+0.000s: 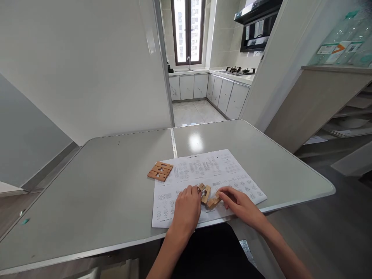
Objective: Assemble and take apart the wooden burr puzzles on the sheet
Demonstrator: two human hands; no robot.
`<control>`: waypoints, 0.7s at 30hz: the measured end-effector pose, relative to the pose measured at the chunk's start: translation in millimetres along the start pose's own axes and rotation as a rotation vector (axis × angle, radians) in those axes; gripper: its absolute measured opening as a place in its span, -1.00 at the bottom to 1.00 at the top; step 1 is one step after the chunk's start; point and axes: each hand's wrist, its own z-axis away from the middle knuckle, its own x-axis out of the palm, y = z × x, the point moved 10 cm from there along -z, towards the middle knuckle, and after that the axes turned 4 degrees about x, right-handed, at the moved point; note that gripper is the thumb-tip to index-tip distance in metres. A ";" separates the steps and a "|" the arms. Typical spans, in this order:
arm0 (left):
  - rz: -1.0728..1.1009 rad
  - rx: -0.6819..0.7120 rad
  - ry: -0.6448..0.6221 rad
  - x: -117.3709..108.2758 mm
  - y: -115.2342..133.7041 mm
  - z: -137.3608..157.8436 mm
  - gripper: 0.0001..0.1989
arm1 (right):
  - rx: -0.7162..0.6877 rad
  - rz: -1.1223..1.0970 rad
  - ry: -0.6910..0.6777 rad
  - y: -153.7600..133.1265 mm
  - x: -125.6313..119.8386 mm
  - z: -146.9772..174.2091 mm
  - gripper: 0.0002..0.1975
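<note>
My left hand (187, 203) is closed, its curled fingertips on a notched wooden puzzle piece (206, 195) with a small mark on its end. The fingers partly hide that piece. From the right, my right hand (236, 202) pinches a second notched wooden piece (213, 203) between thumb and fingers, close beside the first. Both hands are low over a printed instruction sheet (165, 209) covered in small diagrams. Several flat wooden pieces with cut-out slots (161, 171) lie side by side at the sheet's upper left corner.
The sheet lies near the front edge of a grey table (95, 193) with a pale rim. At bottom left, a small green scrap (25, 221) rests on the table. To the right stands a shelf unit (314, 93) with plastic bottles (340, 46) on top.
</note>
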 end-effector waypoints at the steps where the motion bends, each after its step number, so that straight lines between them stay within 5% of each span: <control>1: -0.019 0.001 -0.013 2.1 1.1 -1.1 -0.82 | 0.001 0.001 -0.001 0.7 0.6 -1.8 -0.56; 21: 0.047 0.027 -0.057 0.6 10.5 -0.8 -0.68 | -0.002 0.020 0.100 10.4 2.9 -16.3 -0.60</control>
